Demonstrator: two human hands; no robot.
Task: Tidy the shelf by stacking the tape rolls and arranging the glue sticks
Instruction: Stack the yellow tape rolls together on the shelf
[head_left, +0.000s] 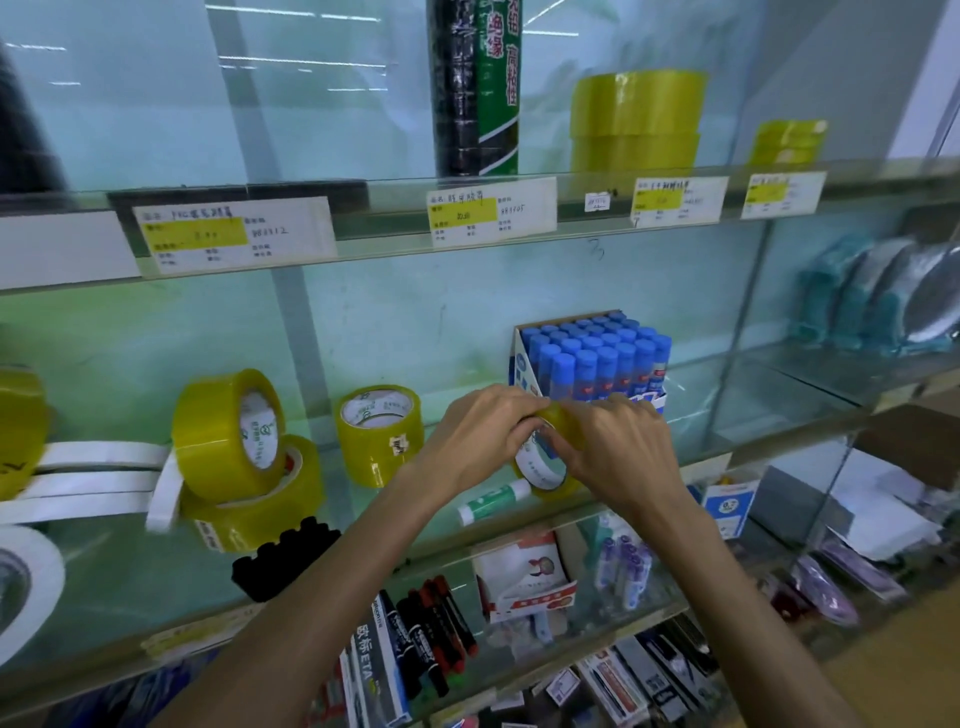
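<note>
While the left hand (483, 431) and the right hand (618, 447) both curl their fingers round one yellow roll (545, 470), that roll stands tilted on edge just in front of the box (524, 374), which is packed with upright blue-capped sticks (597, 358); the left fingers wrap the roll's top from the left, the right fingers and thumb grip it from the right, and its white core faces down toward the camera (whether its lower rim touches the glass of the shelf (769, 400) cannot be told); a loose stick (493, 501), green and white, lies on its side in front of the box and a little to its left, just beside the gripped roll; left of the box, apart from it, a flat roll (379, 434) rests with its core facing up; farther left of the box a tilted roll (228, 431) leans on a low roll (280, 499) lying flat; farthest left of the box are white rolls (88, 478); on the shelf level above the box sits a stack (636, 122) of yellow rolls.
</note>
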